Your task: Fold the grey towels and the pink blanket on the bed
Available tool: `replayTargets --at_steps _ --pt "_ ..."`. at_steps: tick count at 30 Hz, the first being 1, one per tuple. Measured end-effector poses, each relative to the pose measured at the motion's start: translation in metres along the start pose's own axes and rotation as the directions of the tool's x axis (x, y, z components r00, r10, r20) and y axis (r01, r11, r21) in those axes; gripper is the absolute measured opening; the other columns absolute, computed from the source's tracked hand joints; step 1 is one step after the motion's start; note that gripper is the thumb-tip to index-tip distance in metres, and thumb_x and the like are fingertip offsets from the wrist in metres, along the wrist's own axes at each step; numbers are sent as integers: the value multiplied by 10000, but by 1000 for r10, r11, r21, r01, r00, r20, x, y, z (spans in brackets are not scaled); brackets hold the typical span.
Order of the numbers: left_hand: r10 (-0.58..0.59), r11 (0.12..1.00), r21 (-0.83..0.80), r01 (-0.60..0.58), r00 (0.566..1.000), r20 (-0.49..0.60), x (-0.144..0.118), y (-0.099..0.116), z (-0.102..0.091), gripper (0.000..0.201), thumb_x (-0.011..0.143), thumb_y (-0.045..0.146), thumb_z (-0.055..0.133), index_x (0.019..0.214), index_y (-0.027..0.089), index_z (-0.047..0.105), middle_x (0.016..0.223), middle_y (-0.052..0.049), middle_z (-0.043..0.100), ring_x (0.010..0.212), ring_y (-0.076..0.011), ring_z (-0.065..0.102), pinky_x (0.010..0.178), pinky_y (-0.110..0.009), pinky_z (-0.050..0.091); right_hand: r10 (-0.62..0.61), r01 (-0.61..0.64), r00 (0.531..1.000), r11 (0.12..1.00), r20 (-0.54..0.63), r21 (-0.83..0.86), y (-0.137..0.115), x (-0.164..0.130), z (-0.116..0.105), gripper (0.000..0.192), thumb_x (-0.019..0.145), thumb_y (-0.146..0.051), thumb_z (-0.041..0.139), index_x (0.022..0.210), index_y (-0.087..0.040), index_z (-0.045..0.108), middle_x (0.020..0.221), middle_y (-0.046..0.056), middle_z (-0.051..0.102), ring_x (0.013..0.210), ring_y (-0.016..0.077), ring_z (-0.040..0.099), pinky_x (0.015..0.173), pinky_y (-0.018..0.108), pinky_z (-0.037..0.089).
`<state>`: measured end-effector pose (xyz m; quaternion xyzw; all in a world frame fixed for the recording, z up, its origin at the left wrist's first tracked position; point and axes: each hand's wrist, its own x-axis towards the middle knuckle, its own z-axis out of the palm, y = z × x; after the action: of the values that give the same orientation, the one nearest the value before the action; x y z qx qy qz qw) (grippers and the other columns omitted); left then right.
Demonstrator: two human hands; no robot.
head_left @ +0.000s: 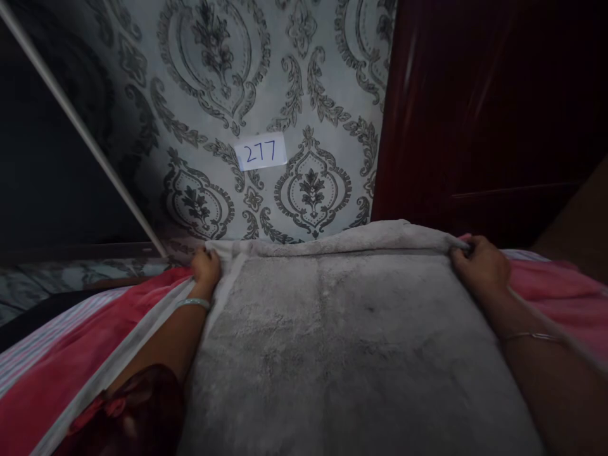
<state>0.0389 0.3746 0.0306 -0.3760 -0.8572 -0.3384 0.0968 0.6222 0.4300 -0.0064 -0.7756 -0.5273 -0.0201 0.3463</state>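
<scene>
Gripped the grey towel (342, 342) at its far edge with both hands. Left hand (206, 266) closed on the far left corner, fingers curled over the fabric, a pale bangle (192, 303) on that wrist. Right hand (479, 266) pinched the far right corner, fingers folded around the rolled edge, a thin bracelet (532, 336) on that forearm. Lay spread out flat between the two arms, the towel, wide and plush, filling the middle and the lower part of the view, its far edge a little raised and folded over. Rested on a bed with a pink sheet (560, 291), showing on both sides of the towel, with a white and striped border (42, 345) at the left. Stood behind the bed a wall with grey patterned wallpaper (266, 82), and on it a small white label (261, 152) with "277" written in blue. Ran slanted across the upper left a thin pale rod (85, 133), beside a dark area. Rose at the right, just beside the wallpaper, a dark red wooden panel (475, 107). Could not tell what the dark shape at the lower left was.
</scene>
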Motion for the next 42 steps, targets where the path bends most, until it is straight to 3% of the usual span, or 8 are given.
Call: replayTargets --at_steps 12,14,17,20,25,30,35,42 --pt "173 975 127 -181 982 74 -50 1 -57 538 886 172 555 1399 31 470 1389 -261 558 1308 -387 522 1050 -486 436 -102 115 978 992 -181 60 8 -14 6 364 898 -282 469 1185 -135 638 1042 187 662 963 318 597 783 406 429" --pt "329 933 103 -345 933 144 -78 -6 -68 522 851 184 593 1364 97 542 1441 -212 534 1341 -365 495 1097 -485 415 -169 188 947 981 -274 43 6 -18 8 403 873 -264 469 1210 -118 635 1137 218 639 1064 351 558 860 454 430" --pt "608 781 -44 -623 742 283 -136 -26 -79 498 880 273 589 1368 172 577 1475 -158 529 1365 -321 493 1130 -485 415 -338 389 847 920 -410 45 -15 -31 9 417 854 -262 478 1211 -118 637 1241 218 603 1149 370 501 954 520 407" --pt "720 681 -142 -718 622 307 -192 -47 -82 489 955 311 505 1434 226 547 1511 -115 521 1403 -294 467 1169 -525 371 -627 668 721 743 -294 55 -61 -53 11 353 883 -236 476 1172 -136 652 1208 188 622 1122 329 521 981 494 412" --pt "709 693 -113 -712 645 286 -229 -53 -85 413 1000 281 424 1348 230 641 1443 -102 599 1391 -304 489 1176 -601 331 -818 816 574 575 33 63 -156 -99 21 365 911 -163 508 1252 -147 639 1317 163 597 1218 292 492 1041 403 372" --pt "727 678 -123 -724 638 253 -225 -52 -86 400 985 255 433 1291 179 679 1387 -134 639 1340 -309 543 1154 -593 369 -805 820 566 572 180 -23 -201 -123 28 312 938 -72 447 1139 -131 678 1080 166 670 1057 281 547 997 415 370" --pt "737 674 -152 -723 644 205 -225 -56 -82 369 967 238 458 1245 197 699 1340 -116 669 1302 -297 567 1136 -564 389 -836 851 521 525 169 -27 -182 -150 -1 253 969 -81 445 984 -164 683 998 130 649 971 250 555 823 338 421" --pt "745 663 -161 -731 622 242 -224 -44 -89 328 940 217 468 1145 169 720 1251 -140 694 1230 -322 579 1067 -545 414 -983 946 185 174 -12 274 -92 -279 -93 240 979 -102 424 898 -223 615 846 47 617 764 193 553 657 313 431"
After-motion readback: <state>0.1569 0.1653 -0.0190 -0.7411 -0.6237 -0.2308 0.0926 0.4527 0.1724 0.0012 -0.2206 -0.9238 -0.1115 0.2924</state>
